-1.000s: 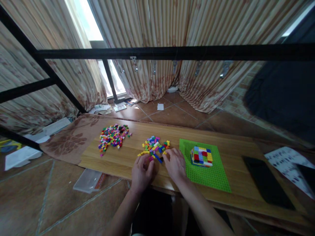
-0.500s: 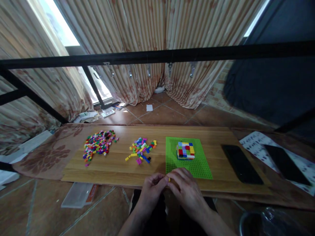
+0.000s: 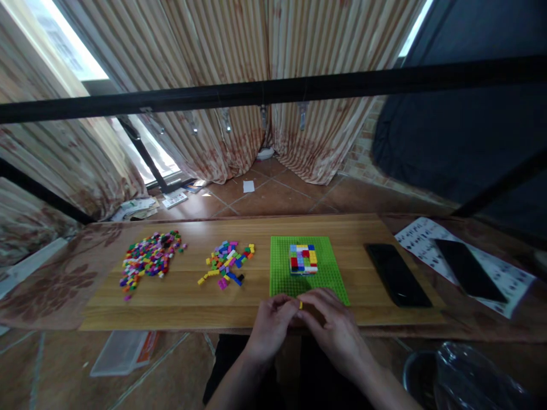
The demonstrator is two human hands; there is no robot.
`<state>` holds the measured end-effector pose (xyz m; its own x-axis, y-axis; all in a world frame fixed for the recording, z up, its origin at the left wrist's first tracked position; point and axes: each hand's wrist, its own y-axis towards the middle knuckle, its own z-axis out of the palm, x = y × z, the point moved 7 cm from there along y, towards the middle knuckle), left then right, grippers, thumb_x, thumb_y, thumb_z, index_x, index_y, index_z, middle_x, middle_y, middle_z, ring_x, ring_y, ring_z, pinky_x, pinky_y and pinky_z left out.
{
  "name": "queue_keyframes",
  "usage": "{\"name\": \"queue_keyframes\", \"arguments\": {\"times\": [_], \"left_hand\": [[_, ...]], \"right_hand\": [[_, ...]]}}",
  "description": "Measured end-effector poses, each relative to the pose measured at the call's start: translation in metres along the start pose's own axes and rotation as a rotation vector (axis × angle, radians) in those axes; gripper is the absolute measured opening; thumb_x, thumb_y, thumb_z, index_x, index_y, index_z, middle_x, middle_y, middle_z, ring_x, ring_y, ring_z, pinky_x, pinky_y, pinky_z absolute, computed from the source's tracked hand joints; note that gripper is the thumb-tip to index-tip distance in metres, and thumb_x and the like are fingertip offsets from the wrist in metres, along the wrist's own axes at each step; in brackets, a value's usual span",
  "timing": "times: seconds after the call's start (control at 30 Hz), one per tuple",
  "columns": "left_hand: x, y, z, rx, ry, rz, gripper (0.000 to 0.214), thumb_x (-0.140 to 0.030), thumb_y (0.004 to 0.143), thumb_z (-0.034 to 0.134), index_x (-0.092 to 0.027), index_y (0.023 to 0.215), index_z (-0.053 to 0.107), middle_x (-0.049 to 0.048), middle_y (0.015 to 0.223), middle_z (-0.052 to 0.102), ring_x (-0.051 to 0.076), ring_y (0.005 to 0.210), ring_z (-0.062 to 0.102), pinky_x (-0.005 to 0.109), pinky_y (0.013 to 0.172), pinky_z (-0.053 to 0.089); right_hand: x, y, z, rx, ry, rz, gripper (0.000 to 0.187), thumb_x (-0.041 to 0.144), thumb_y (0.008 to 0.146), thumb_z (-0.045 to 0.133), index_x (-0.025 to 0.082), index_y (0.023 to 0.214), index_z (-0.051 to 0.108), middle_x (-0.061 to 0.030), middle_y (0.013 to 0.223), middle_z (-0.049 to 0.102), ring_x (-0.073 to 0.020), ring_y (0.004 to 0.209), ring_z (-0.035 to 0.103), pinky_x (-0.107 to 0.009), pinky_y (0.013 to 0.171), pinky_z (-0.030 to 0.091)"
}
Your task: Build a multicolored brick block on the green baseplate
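Observation:
My left hand (image 3: 271, 326) and my right hand (image 3: 333, 326) meet at the near edge of the wooden board (image 3: 179, 296). Their fingertips pinch a small yellow brick (image 3: 300, 305) between them. Just beyond lies a green baseplate (image 3: 329, 273) with a low block of mixed-colour bricks (image 3: 303, 258) built on it. A small pile of loose bricks (image 3: 225, 262) lies left of the plate. A larger pile of loose bricks (image 3: 147, 261) lies further left.
A black phone (image 3: 397, 275) lies right of the baseplate, and a second dark phone (image 3: 469, 270) rests on a printed sheet (image 3: 504, 279). A black metal bar (image 3: 273, 91) crosses overhead. A clear plastic box (image 3: 122, 353) sits on the tiled floor below.
Both hands left the small brick pile and drew back to the board's near edge with a yellow brick pinched between them. The camera view swung to the right.

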<state>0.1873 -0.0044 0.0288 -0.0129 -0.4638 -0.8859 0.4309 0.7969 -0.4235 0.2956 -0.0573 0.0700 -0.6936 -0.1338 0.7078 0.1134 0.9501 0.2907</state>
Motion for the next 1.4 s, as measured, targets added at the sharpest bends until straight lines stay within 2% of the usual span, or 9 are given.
{"name": "queue_keyframes", "arguments": {"times": [0.17, 0.3, 0.5, 0.77, 1.17, 1.4], "left_hand": [[-0.009, 0.016, 0.01, -0.006, 0.018, 0.085, 0.024, -0.038, 0.069, 0.064, -0.015, 0.061, 0.062, -0.0041, 0.052, 0.05, 0.007, 0.049, 0.039, 0.022, 0.05, 0.029], [-0.013, 0.027, 0.004, -0.066, 0.068, 0.149, 0.026, -0.041, 0.069, 0.066, -0.015, 0.069, 0.064, -0.0045, 0.053, 0.05, 0.008, 0.05, 0.042, 0.021, 0.051, 0.033], [-0.004, 0.028, -0.013, -0.117, 0.077, 0.111, 0.029, -0.041, 0.071, 0.065, -0.013, 0.077, 0.067, -0.0024, 0.055, 0.055, 0.009, 0.052, 0.049, 0.021, 0.05, 0.037], [-0.003, 0.032, -0.026, -0.159, 0.091, 0.128, 0.027, -0.037, 0.07, 0.065, -0.013, 0.081, 0.069, -0.0005, 0.06, 0.06, 0.01, 0.052, 0.051, 0.02, 0.049, 0.039], [-0.011, 0.032, -0.027, -0.153, 0.095, 0.174, 0.026, -0.036, 0.07, 0.064, -0.014, 0.085, 0.067, -0.0012, 0.063, 0.061, 0.009, 0.052, 0.052, 0.021, 0.052, 0.042], [-0.015, 0.032, -0.027, -0.135, 0.129, 0.195, 0.023, -0.035, 0.073, 0.062, -0.015, 0.082, 0.066, -0.0014, 0.062, 0.06, 0.009, 0.051, 0.051, 0.022, 0.052, 0.042]], "right_hand": [[-0.013, 0.015, -0.02, -0.079, 0.034, 0.046, 0.013, 0.031, 0.089, 0.057, 0.026, 0.098, 0.066, -0.0035, 0.1, 0.063, -0.0196, 0.098, 0.058, -0.034, 0.084, 0.049], [-0.036, 0.041, -0.034, -0.208, -0.042, 0.045, 0.014, 0.032, 0.087, 0.059, 0.026, 0.095, 0.068, -0.0041, 0.1, 0.061, -0.021, 0.099, 0.057, -0.038, 0.089, 0.047], [-0.058, 0.068, -0.029, -0.227, -0.17, 0.001, 0.018, 0.032, 0.085, 0.058, 0.024, 0.096, 0.07, -0.006, 0.104, 0.06, -0.0232, 0.101, 0.055, -0.041, 0.09, 0.047], [-0.058, 0.066, -0.022, -0.26, -0.156, 0.01, 0.019, 0.032, 0.084, 0.058, 0.026, 0.096, 0.071, -0.0064, 0.106, 0.059, -0.0236, 0.101, 0.055, -0.042, 0.09, 0.046], [-0.071, 0.058, -0.021, -0.325, -0.056, 0.11, 0.023, 0.034, 0.082, 0.061, 0.026, 0.102, 0.07, -0.0076, 0.115, 0.057, -0.0243, 0.11, 0.054, -0.045, 0.097, 0.043], [-0.071, 0.06, -0.021, -0.316, -0.072, 0.089, 0.024, 0.035, 0.082, 0.06, 0.026, 0.102, 0.07, -0.0084, 0.115, 0.058, -0.0252, 0.108, 0.054, -0.046, 0.095, 0.045]]}}
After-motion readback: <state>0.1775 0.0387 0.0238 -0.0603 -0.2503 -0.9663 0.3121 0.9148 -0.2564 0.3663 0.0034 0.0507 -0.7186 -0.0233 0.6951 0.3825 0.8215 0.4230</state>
